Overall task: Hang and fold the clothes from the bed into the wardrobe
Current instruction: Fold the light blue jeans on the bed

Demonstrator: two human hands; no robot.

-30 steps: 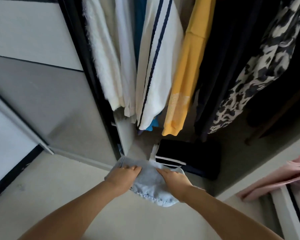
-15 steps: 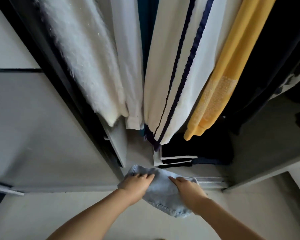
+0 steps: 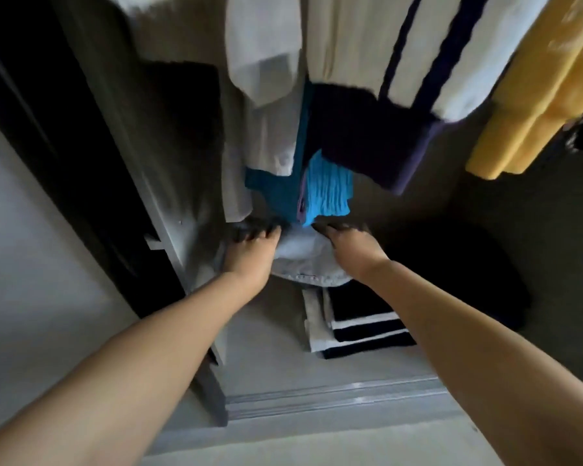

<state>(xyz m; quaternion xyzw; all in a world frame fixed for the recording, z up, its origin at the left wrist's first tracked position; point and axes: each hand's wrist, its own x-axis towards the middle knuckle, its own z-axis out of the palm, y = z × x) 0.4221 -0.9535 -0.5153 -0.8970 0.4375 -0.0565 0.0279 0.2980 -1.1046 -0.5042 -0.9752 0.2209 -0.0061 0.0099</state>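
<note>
A folded light-blue denim garment (image 3: 308, 264) is deep inside the wardrobe, low down near its floor, under the hanging clothes. My left hand (image 3: 251, 253) grips its left side and my right hand (image 3: 352, 247) grips its right side; both arms reach far in. The fingertips are in shadow. A folded black-and-white striped stack (image 3: 354, 326) lies on the wardrobe floor just in front of the denim garment. Whether the denim rests on the floor or is held above it is unclear.
Overhead hang a white top (image 3: 263, 52), a cream garment with navy stripes (image 3: 414, 52), a yellow one (image 3: 532, 95) and a teal-and-blue item (image 3: 327, 190). A dark folded pile (image 3: 458, 274) sits at the right. The sliding-door track (image 3: 334, 395) and dark door frame (image 3: 58, 156) bound the opening.
Both hands have carried the denim garment from outside the door track forward into the wardrobe, past the striped stack. My head has moved in and lower under the hanging clothes.
</note>
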